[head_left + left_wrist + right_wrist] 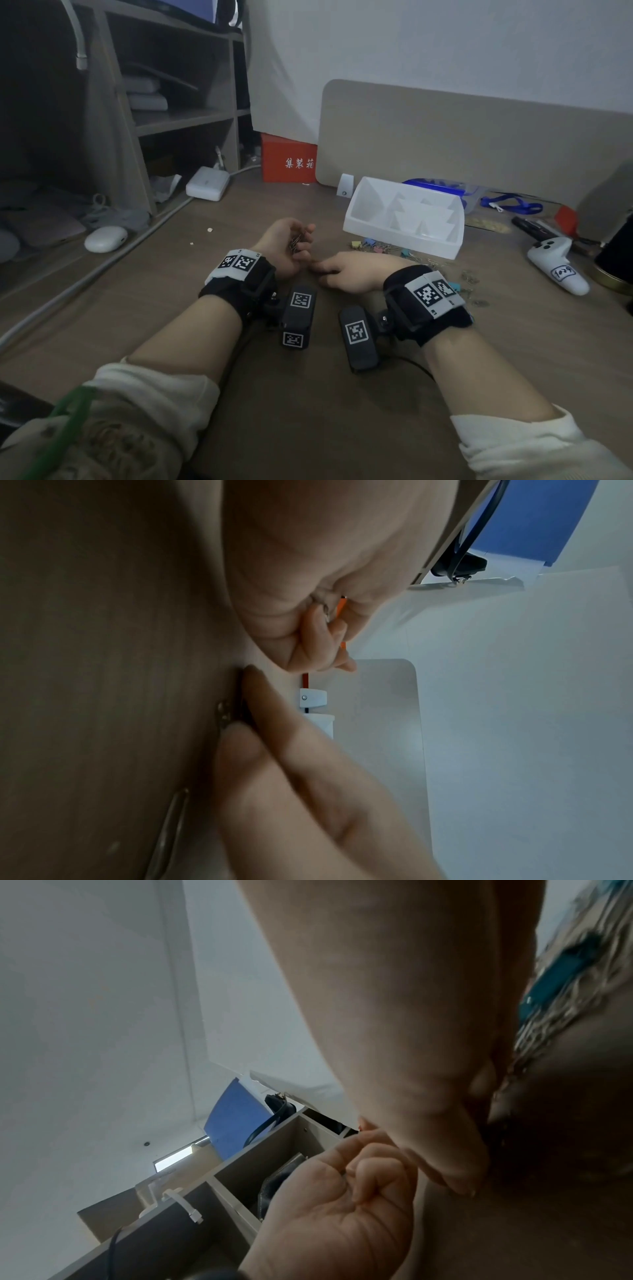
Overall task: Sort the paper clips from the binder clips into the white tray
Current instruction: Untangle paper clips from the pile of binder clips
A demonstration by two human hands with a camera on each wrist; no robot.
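A white controller [556, 265] on the desk [239, 212] bears a handwritten "1029"; the red box [288, 158] carries white Chinese characters. The left hand [286, 245] cups a small bunch of paper clips [294, 242], fingers curled round them. The right hand [352, 272] lies flat, its fingertips hidden. Mixed clips [380, 247] lie partly behind the white tray [404, 217], too small to sort by eye.

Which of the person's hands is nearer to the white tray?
The right hand. It rests on the desk just in front of the tray, by the loose clips. The left hand sits further left, curled round some paper clips.
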